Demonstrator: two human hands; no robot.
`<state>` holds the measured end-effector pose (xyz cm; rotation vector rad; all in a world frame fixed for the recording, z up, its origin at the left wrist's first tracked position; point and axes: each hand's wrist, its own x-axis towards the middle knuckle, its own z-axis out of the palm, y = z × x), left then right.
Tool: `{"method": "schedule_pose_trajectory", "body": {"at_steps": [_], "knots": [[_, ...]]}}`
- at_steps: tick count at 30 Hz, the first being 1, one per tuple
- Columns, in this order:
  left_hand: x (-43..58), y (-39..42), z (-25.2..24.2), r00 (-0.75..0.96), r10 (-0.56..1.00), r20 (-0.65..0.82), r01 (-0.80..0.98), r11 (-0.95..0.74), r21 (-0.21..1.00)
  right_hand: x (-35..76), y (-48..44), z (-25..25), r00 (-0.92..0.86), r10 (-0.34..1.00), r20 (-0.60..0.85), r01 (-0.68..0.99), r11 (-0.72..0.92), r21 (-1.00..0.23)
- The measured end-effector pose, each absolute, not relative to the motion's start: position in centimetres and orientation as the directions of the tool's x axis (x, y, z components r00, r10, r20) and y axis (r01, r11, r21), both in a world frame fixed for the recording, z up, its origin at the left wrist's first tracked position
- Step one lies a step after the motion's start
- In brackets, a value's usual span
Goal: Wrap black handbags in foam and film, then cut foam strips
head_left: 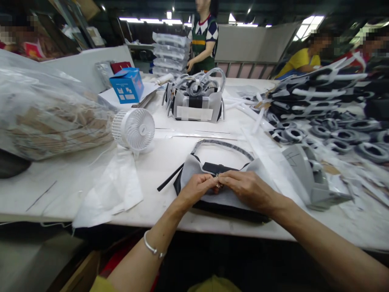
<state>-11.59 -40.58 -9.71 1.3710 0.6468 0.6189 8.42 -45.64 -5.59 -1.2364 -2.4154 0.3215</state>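
Observation:
A handbag (234,198) lies on the table in front of me, dark at its edges with a pale grey covering over it. Its wrapped handle (223,142) arches away behind, and a black strap (170,177) sticks out to the left. My left hand (199,187) and my right hand (243,187) meet over the bag's middle, fingertips pinched on a small shiny metal clasp (218,180). Just beyond the fingers is a black tab (217,167). The fingers partly hide the metal piece, so its exact shape is unclear.
A white fan (138,129) and white sheeting (107,190) are on the left, near a big plastic-wrapped bundle (54,121). Behind are a blue box (127,86) and another bag (197,106). A grey holder (313,178) and stacked handles (328,97) fill the right. Co-workers are beyond.

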Motion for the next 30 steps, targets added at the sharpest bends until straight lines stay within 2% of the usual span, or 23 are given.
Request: {"method": "schedule_pose_trajectory", "body": {"at_steps": [5,10,13,16,19,22,30], "knots": [[-11.3,-40.5,-9.5,0.662,0.742,-0.105,-0.044,0.178,0.983,8.9,-45.2,-5.6,-0.617,0.758,0.211,0.723,0.652,-0.228],[-11.2,-40.3,-9.3,0.655,0.746,-0.117,-0.07,0.214,0.974,8.6,-44.5,-5.3,-0.687,0.68,0.257,0.695,0.718,-0.04],[-11.1,-40.3,-9.4,0.654,0.746,-0.126,-0.075,0.23,0.97,8.4,-44.3,-5.2,-0.701,0.657,0.277,0.698,0.712,0.077],[-11.0,-40.2,-9.7,0.659,0.74,-0.136,-0.074,0.243,0.967,8.1,-44.4,-5.4,-0.684,0.666,0.298,0.722,0.678,0.143],[-11.0,-40.2,-9.9,0.661,0.737,-0.139,-0.063,0.239,0.969,7.8,-44.4,-5.6,-0.636,0.668,0.388,0.752,0.649,0.115],[-11.0,-40.2,-10.0,0.661,0.739,-0.129,-0.061,0.224,0.973,7.7,-44.4,-5.9,-0.566,0.681,0.465,0.779,0.626,0.034],[-11.2,-40.2,-10.0,0.669,0.735,-0.107,-0.085,0.219,0.972,7.3,-45.1,-5.4,-0.477,0.759,0.442,0.757,0.611,-0.232]]}}
